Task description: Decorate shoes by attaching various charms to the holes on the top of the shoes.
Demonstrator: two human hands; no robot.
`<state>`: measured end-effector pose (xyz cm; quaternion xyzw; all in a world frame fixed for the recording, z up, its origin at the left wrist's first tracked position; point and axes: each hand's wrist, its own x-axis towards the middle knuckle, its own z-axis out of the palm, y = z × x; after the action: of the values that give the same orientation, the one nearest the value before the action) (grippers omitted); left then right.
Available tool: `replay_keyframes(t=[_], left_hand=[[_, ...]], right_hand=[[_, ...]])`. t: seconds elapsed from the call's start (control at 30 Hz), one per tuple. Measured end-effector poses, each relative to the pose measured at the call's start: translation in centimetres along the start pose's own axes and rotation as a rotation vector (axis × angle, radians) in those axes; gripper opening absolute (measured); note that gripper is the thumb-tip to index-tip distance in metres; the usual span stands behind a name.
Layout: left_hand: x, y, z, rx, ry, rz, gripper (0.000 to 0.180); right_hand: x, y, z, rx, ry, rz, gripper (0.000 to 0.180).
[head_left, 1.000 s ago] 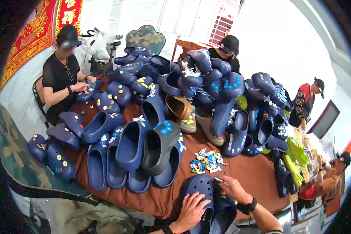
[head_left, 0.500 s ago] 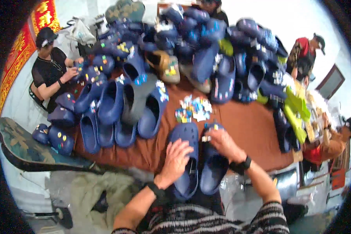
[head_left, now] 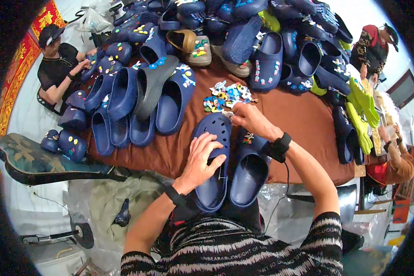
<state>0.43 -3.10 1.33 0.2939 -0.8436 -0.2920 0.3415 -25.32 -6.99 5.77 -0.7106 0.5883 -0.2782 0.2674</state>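
Two navy clogs lie side by side at the near edge of the brown table (head_left: 303, 124). My left hand (head_left: 201, 158) rests flat on the left clog (head_left: 214, 152), fingers spread over its holed top. My right hand (head_left: 249, 120) is at the toe of that clog, fingertips pinched on a small charm by the holes. The right clog (head_left: 249, 170) lies partly under my right wrist and carries one small charm. A heap of colourful shoe charms (head_left: 225, 95) sits just beyond my right hand.
Many navy clogs (head_left: 138, 92) with charms lie in rows at left and pile up at the back. Green clogs (head_left: 361, 110) hang at the right edge. A person in black (head_left: 55, 64) works at the far left, another person (head_left: 375, 43) at far right.
The view has dropped and come closer to the two clogs. My right hand moved from the right clog's toe to the left clog's toe. My left hand stays on the left clog.
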Motion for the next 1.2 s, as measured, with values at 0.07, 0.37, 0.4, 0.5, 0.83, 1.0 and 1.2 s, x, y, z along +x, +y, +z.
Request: replay_keyframes(t=[0.07,0.37,0.4,0.5,0.83,1.0,1.2], left_hand=[[-0.3,-0.2,-0.1,0.006,0.008,-0.007,0.040],[0.2,-0.4,0.3,0.030,0.028,0.002,0.039],[0.3,-0.3,0.2,0.037,0.025,0.000,0.037],[0.2,-0.3,0.2,0.048,0.026,-0.009,0.035],[0.6,-0.4,0.2,0.034,0.021,-0.025,0.034],[0.5,-0.3,0.2,0.034,0.029,-0.031,0.031],[0.7,0.0,0.2,0.035,0.027,-0.021,0.028]], right_hand=[[0.6,-1.0,0.5,-0.145,-0.049,-0.037,0.020],[1.2,-1.7,1.5,-0.547,-0.107,-0.298,0.015],[1.3,-1.8,1.7,-0.559,-0.136,-0.299,0.016],[1.0,-2.1,2.1,-0.641,-0.139,-0.368,0.014],[0.9,-2.2,1.5,-0.610,-0.282,-0.243,0.015],[-0.3,-1.3,1.9,-0.534,-0.236,-0.299,0.014],[0.4,-1.4,2.0,-0.581,-0.284,-0.319,0.014]])
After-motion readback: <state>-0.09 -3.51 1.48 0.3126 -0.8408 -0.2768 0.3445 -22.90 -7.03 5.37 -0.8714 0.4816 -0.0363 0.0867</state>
